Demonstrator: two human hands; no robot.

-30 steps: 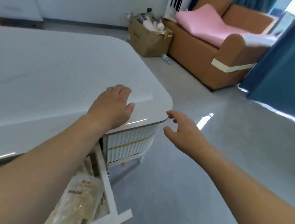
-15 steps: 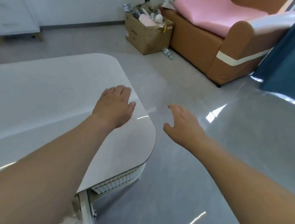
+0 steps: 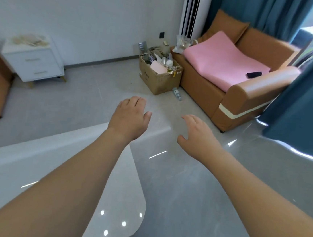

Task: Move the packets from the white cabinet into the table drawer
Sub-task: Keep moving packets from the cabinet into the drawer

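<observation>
1. The packets (image 3: 29,39) are a pale, tan-and-cream heap, blurred at this range, lying on top of the white cabinet (image 3: 36,64), which stands against the far wall with two drawers and gold legs.
2. That heap sits well apart from both your hands, far off to their left.
3. Your left hand (image 3: 130,119) is held out above the white table (image 3: 4,177) corner, fingers relaxed, holding nothing.
4. Your right hand (image 3: 197,134) hovers over the grey floor (image 3: 192,197), fingers loosely spread, empty.
</observation>
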